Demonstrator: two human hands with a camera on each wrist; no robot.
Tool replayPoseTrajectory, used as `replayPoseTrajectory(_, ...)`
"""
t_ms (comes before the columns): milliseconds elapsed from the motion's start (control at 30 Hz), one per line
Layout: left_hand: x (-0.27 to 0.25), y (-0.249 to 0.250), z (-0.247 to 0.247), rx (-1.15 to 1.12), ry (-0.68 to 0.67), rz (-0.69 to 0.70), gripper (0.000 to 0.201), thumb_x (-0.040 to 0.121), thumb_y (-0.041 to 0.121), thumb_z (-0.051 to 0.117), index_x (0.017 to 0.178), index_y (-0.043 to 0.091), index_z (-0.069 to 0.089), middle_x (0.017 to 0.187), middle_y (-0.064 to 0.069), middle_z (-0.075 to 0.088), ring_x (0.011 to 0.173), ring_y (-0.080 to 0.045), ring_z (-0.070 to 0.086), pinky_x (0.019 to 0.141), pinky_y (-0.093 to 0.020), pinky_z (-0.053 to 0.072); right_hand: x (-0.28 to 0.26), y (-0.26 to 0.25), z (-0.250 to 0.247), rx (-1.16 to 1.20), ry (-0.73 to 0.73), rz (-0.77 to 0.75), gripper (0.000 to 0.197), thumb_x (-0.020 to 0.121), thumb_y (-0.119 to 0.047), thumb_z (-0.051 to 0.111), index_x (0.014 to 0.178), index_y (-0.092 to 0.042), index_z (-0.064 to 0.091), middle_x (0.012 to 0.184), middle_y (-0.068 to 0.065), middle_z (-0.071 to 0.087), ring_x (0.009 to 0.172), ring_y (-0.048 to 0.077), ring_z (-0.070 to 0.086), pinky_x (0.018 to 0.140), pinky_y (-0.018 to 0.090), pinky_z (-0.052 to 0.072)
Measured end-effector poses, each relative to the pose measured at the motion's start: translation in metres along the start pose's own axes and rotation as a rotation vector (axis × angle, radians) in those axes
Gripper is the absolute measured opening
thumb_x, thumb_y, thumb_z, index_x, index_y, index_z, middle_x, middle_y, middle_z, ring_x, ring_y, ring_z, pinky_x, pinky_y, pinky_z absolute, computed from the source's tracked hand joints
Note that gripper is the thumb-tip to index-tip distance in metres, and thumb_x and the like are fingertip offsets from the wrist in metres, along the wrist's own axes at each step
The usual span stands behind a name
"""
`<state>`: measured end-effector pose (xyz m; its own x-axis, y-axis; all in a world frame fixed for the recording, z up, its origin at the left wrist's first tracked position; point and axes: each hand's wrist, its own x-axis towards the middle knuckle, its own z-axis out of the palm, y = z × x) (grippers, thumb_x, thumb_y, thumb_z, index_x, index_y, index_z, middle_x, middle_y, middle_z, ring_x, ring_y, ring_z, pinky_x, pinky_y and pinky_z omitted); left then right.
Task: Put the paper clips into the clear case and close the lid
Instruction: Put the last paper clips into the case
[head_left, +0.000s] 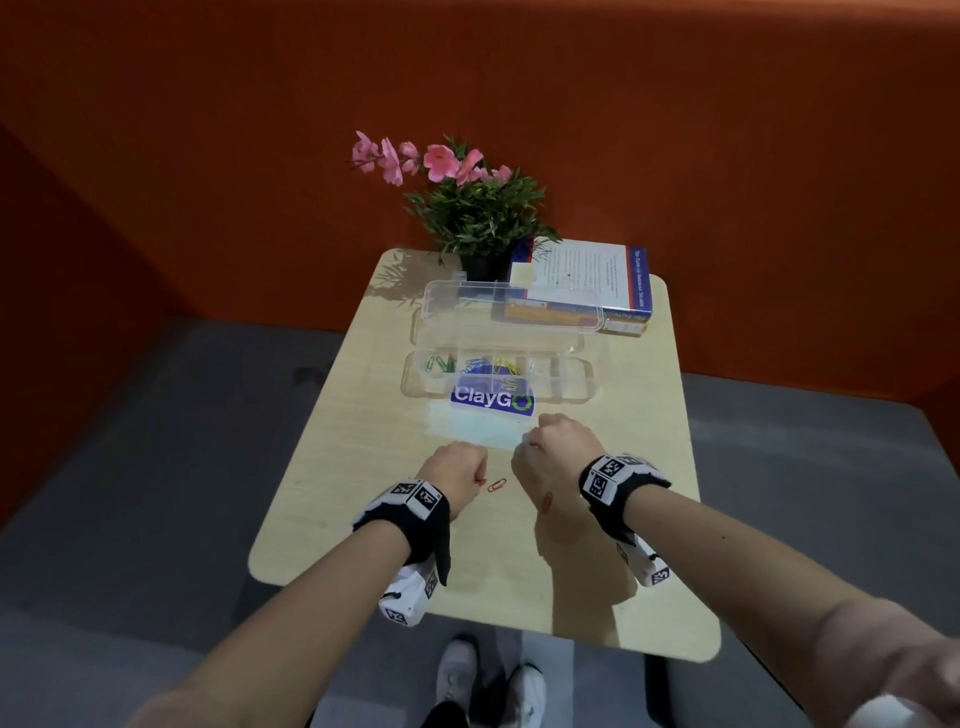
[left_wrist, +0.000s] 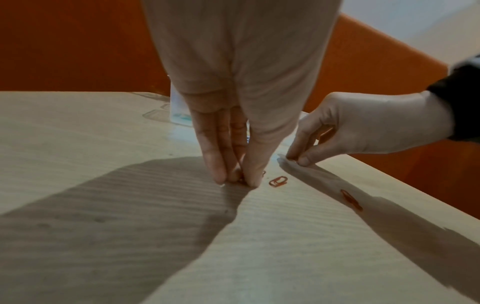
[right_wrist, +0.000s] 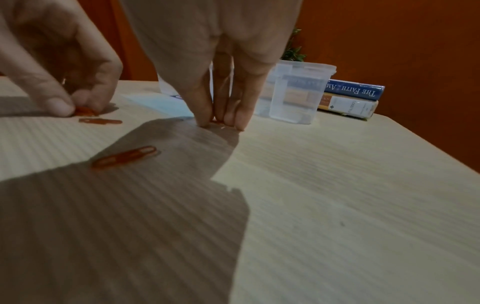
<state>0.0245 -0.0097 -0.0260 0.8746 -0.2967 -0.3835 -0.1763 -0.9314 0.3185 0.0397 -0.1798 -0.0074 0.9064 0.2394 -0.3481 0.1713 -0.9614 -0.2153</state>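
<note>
The clear case (head_left: 566, 384) stands open at mid-table, its lid (head_left: 452, 296) raised; green, blue and yellow paper clips (head_left: 470, 365) lie in its compartments. Nearer me, my left hand (head_left: 480, 475) (left_wrist: 237, 180) pinches an orange paper clip (right_wrist: 84, 111) against the table top. My right hand (head_left: 525, 447) (right_wrist: 221, 123) pinches another orange clip, mostly hidden under its fingertips (left_wrist: 303, 161). Two loose orange clips lie on the wood: one (head_left: 497, 486) (left_wrist: 278, 182) (right_wrist: 100, 121) between the hands, the other (head_left: 546, 501) (left_wrist: 350, 199) (right_wrist: 124, 156) under my right wrist.
A small wooden table (head_left: 363, 467) with rounded corners stands before an orange wall. A potted plant (head_left: 478, 208) with pink flowers and stacked books (head_left: 587, 291) (right_wrist: 350, 96) sit behind the case. A ClayGo sticker (head_left: 493, 402) and a pale blue patch (head_left: 483, 431) lie before it.
</note>
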Motion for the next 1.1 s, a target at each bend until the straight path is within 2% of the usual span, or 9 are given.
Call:
replayPoseTrajectory(267,0.003,0.001,0.001,0.129,0.002,0.108,0.019,0.089,0.003,0.045,0.104,0.007,0.056,0.11,-0.013,0.061,0.1,-0.032,0.058,0.085,-0.04,0.048,-0.005,-0.005,0.007,-0.004,0.052,0.007,0.035,0.095,-0.025,0.036,0.11,-0.003,0.058,0.112,0.015,0.058,0.107,0.031,0.052,0.085,0.038,0.045)
replayPoseTrajectory(433,0.005,0.001,-0.004,-0.009,0.04,0.069,0.021,0.088,0.009,0.047,0.103,0.008,0.061,0.111,-0.011,0.06,0.102,-0.029,0.058,0.089,-0.036,0.047,-0.009,0.019,0.006,0.636,0.123,0.261,0.014,0.081,-0.019,0.055,0.067,-0.016,0.056,0.083,0.011,0.068,0.075,0.028,0.061,0.067,0.033,0.05)
replayPoseTrajectory(533,0.007,0.005,-0.004,-0.099,0.019,0.044,0.017,0.088,0.011,0.047,0.098,0.008,0.061,0.106,-0.01,0.06,0.101,-0.028,0.057,0.086,-0.033,0.044,-0.017,0.028,0.006,0.981,0.006,0.304,0.021,0.084,-0.002,0.053,0.066,-0.013,0.058,0.084,0.02,0.07,0.064,0.026,0.059,0.062,0.032,0.055)
replayPoseTrajectory(600,0.008,0.01,-0.004,-0.148,0.004,0.02,0.01,0.09,0.013,0.044,0.088,0.011,0.054,0.096,-0.008,0.055,0.095,-0.027,0.054,0.081,-0.03,0.039,-0.022,0.029,0.006,1.18,-0.017,0.389,0.028,0.086,0.004,0.044,0.062,-0.006,0.056,0.069,0.017,0.058,0.054,0.023,0.049,0.043,0.021,0.044)
replayPoseTrajectory(667,0.009,0.014,-0.005,-0.198,-0.004,-0.021,0.013,0.093,0.014,0.04,0.083,0.011,0.048,0.09,-0.006,0.053,0.085,-0.025,0.049,0.075,-0.03,0.036,-0.028,0.03,0.005,1.29,-0.033,0.456,0.026,0.085,0.0,0.045,0.06,-0.004,0.051,0.058,0.01,0.045,0.046,0.021,0.04,0.04,0.019,0.03)
replayPoseTrajectory(733,0.01,0.016,-0.004,-0.283,-0.036,-0.079,0.019,0.093,0.017,0.036,0.08,0.01,0.048,0.084,-0.009,0.055,0.079,-0.025,0.049,0.072,-0.034,0.038,-0.032,0.033,0.009,1.155,-0.102,0.345,0.012,0.079,-0.01,0.055,0.071,-0.001,0.058,0.058,0.004,0.048,0.046,0.017,0.041,0.043,0.02,0.031)
replayPoseTrajectory(867,0.008,0.02,0.001,-0.497,-0.077,-0.195,0.026,0.084,0.031,0.038,0.064,0.018,0.048,0.066,-0.004,0.055,0.068,-0.024,0.052,0.067,-0.034,0.041,-0.038,0.032,0.022,0.533,-0.211,0.012,0.027,0.076,-0.014,0.069,0.103,-0.013,0.068,0.067,-0.012,0.057,0.07,0.011,0.053,0.062,0.015,0.041)
replayPoseTrajectory(1000,0.009,0.018,0.001,-0.302,-0.065,-0.162,0.027,0.085,0.034,0.055,0.064,0.025,0.042,0.081,0.0,0.056,0.078,-0.021,0.051,0.069,-0.03,0.038,-0.04,0.024,0.027,0.266,-0.143,-0.085,0.012,0.079,-0.015,0.06,0.074,-0.025,0.056,0.073,-0.008,0.059,0.078,0.016,0.053,0.069,0.019,0.035)
replayPoseTrajectory(1100,0.006,0.014,0.003,-0.188,-0.076,-0.1,0.025,0.081,0.037,0.062,0.072,0.023,0.043,0.083,0.0,0.056,0.081,-0.023,0.055,0.07,-0.033,0.043,-0.039,0.02,0.024,0.169,-0.145,-0.099,0.008,0.083,-0.014,0.054,0.08,-0.02,0.049,0.096,0.012,0.068,0.094,0.03,0.061,0.07,0.025,0.036)
